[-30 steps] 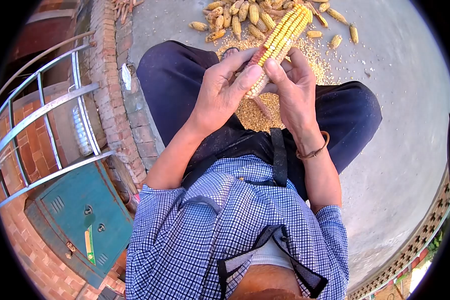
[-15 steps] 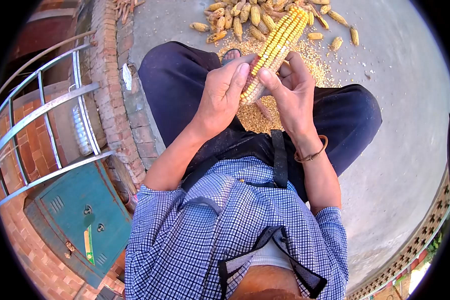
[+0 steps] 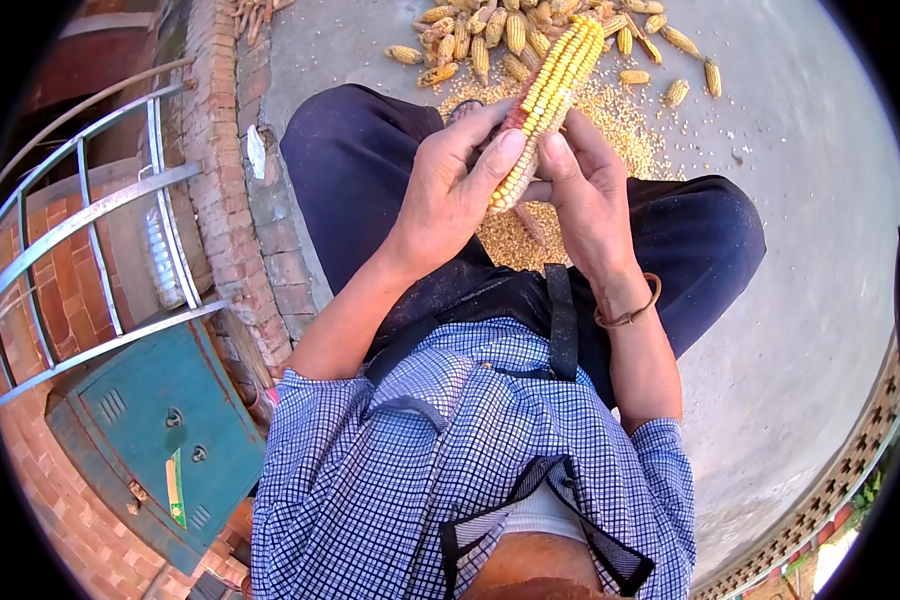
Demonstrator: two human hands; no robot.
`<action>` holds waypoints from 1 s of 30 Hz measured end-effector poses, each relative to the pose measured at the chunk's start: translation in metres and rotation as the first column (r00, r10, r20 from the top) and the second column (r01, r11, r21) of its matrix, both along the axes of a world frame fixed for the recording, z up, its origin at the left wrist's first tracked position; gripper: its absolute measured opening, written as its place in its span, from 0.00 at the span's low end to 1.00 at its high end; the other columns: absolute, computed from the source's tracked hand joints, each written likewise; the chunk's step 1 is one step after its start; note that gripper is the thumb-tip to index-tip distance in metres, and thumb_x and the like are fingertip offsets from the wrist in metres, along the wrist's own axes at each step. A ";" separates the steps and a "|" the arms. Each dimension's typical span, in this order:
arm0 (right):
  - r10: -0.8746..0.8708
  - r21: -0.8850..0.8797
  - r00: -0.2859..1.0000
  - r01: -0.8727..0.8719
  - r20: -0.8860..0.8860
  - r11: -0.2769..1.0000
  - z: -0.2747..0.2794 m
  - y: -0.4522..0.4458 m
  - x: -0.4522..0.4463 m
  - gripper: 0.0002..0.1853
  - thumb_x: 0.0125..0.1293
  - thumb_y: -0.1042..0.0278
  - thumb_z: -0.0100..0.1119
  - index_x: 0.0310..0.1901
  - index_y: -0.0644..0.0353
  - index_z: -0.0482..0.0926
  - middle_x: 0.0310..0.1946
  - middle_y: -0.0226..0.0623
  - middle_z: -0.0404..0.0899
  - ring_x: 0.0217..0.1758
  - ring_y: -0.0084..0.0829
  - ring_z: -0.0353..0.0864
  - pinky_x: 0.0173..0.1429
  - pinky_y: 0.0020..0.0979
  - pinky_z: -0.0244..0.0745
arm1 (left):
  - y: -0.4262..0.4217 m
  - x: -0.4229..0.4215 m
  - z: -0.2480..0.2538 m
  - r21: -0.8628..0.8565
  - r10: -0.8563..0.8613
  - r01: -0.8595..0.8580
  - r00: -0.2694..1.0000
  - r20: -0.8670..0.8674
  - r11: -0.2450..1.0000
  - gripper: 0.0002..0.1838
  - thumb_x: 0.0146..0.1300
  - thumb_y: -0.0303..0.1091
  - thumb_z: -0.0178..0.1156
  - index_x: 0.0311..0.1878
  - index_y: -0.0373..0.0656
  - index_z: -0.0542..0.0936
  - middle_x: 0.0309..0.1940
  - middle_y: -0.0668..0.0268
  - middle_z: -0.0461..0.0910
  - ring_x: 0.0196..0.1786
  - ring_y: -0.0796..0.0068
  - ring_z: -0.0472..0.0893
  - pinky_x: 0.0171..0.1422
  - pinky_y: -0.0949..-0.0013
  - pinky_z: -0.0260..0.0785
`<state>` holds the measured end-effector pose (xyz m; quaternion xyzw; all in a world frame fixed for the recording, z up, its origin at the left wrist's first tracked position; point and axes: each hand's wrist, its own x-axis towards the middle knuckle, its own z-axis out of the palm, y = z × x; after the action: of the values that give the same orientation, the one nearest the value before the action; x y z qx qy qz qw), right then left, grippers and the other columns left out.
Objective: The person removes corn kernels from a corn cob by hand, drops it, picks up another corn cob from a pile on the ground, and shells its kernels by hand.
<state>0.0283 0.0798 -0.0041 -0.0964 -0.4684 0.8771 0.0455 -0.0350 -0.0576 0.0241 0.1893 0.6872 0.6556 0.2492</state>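
Observation:
Between my two hands is a yellow corn cob (image 3: 555, 88), tilted with its upper end to the right. Kernels cover much of the side facing me, and a reddish bare strip runs along its left edge. My left hand (image 3: 462, 170) is closed round the lower left part, thumb lying on the kernels. My right hand (image 3: 585, 185) grips the lower right side, its thumb pressed against the cob and its other fingers partly hidden behind. Below the cob, loose kernels (image 3: 510, 243) lie heaped between my legs, with a bare reddish cob (image 3: 530, 224) among them.
Beyond my feet is a pile of corn cobs (image 3: 515, 32), with a few single cobs (image 3: 712, 77) to its right. Scattered kernels (image 3: 635, 140) cover the concrete floor nearby. A brick edge (image 3: 215, 130), metal railing (image 3: 90, 215) and green metal cabinet (image 3: 170, 430) stand on the left.
The corn cob has turned in my hands, so more kernels and less bare surface face me. Its upper end has shifted slightly left. My right thumb has moved a little right.

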 end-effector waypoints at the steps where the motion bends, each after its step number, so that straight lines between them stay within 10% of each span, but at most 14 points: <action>1: 0.009 -0.008 1.000 -0.009 0.000 1.000 0.000 0.000 0.000 0.24 0.76 0.58 0.52 0.63 0.69 0.68 0.51 0.44 0.80 0.48 0.31 0.85 0.47 0.32 0.86 | -0.001 0.000 0.000 -0.009 -0.006 0.006 1.000 -0.002 1.000 0.21 0.76 0.38 0.53 0.63 0.33 0.75 0.40 0.69 0.77 0.44 0.85 0.73 0.49 0.77 0.68; 16: 0.028 -0.050 0.999 -0.027 0.027 0.998 0.005 0.002 0.000 0.23 0.76 0.63 0.52 0.65 0.69 0.67 0.50 0.43 0.81 0.44 0.31 0.87 0.43 0.31 0.87 | 0.000 -0.003 0.007 -0.021 0.006 -0.004 0.995 0.102 1.000 0.21 0.77 0.41 0.51 0.61 0.33 0.76 0.40 0.71 0.79 0.42 0.87 0.74 0.46 0.79 0.69; 30: -0.060 0.088 0.996 0.055 0.062 0.995 0.004 -0.003 0.005 0.21 0.70 0.64 0.63 0.59 0.67 0.75 0.43 0.37 0.84 0.41 0.22 0.83 0.39 0.23 0.81 | -0.001 0.002 0.003 -0.156 -0.024 -0.010 0.976 -0.218 0.988 0.18 0.80 0.36 0.43 0.56 0.31 0.75 0.36 0.61 0.77 0.39 0.77 0.76 0.46 0.71 0.69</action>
<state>0.0329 0.0772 0.0000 -0.1361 -0.5039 0.8509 0.0598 -0.0329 -0.0583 0.0273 0.2427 0.7591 0.5739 0.1883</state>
